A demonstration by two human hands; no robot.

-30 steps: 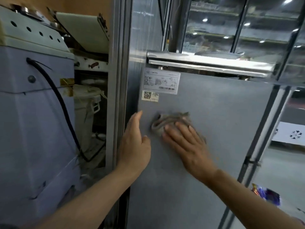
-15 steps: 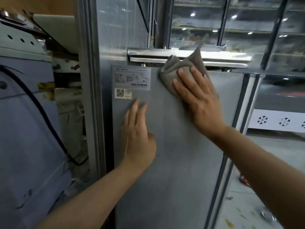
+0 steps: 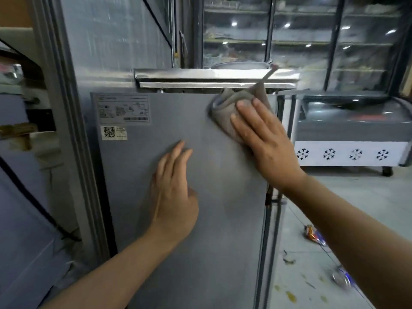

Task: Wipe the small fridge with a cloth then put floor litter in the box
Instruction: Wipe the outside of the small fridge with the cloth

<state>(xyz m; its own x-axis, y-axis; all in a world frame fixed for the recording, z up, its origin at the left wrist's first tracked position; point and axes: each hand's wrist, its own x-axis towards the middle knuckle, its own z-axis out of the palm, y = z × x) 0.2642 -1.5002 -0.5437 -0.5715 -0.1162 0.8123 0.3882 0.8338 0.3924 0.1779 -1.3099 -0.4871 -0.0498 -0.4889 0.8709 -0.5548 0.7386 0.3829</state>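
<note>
The small grey fridge (image 3: 200,253) fills the middle of the view, its flat side facing me, with a label and a QR sticker at its upper left. My right hand (image 3: 265,141) presses a crumpled grey cloth (image 3: 225,108) flat against the fridge's upper right corner, just below the shiny metal top edge (image 3: 211,78). My left hand (image 3: 174,195) rests flat on the panel lower down, fingers together and pointing up, holding nothing. Litter lies on the floor at the right: a colourful wrapper (image 3: 313,235), a crumpled shiny piece (image 3: 341,278) and small scraps (image 3: 289,260).
A pale blue-grey machine (image 3: 26,241) with a black cable stands close on the left. A metal frame post (image 3: 64,130) runs beside the fridge. A chest freezer (image 3: 350,141) with snowflake marks stands at the right. Glass display doors (image 3: 301,36) are behind. No box is in view.
My right hand swept the cloth from the middle of the panel up to the top edge, then right toward the upper corner. My left hand stayed flat on the panel.
</note>
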